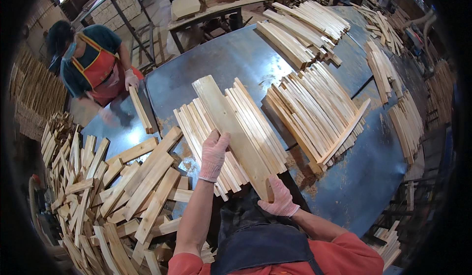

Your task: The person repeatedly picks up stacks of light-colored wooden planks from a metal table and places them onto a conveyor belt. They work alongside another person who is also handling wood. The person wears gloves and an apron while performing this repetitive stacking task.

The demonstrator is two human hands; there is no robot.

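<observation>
**A:** so what's the person actually got hold of here?

**B:** a wide wooden board (235, 130), pale, lying lengthwise on top of a fanned stack of thin wooden slats (255, 127) near the front edge of the bench (236, 53). The right hand (279, 198), in a pinkish glove, grips the board's near end, fingers wrapped round the corner. The left hand (214, 154), gloved the same, lies flat and open, palm down, pressing on the slats just beside the board's left edge. Not clenched on anything.

**A:** and around that?

**B:** just right of the stack sits a second pile of slats (314, 112) with one longer strip leaning across it. More bundles of slats (300, 29) lie further back on the dark, round-edged metal bench, and others (405, 122) along its right rim. To the left, a loose heap of short boards (123, 186) spills off the bench's near-left side.

**A:** anyone else?

**B:** yeah, a co-worker (91, 63) in a red apron at the far left, a gloved hand on a single board (140, 108) resting at the bench edge.
</observation>
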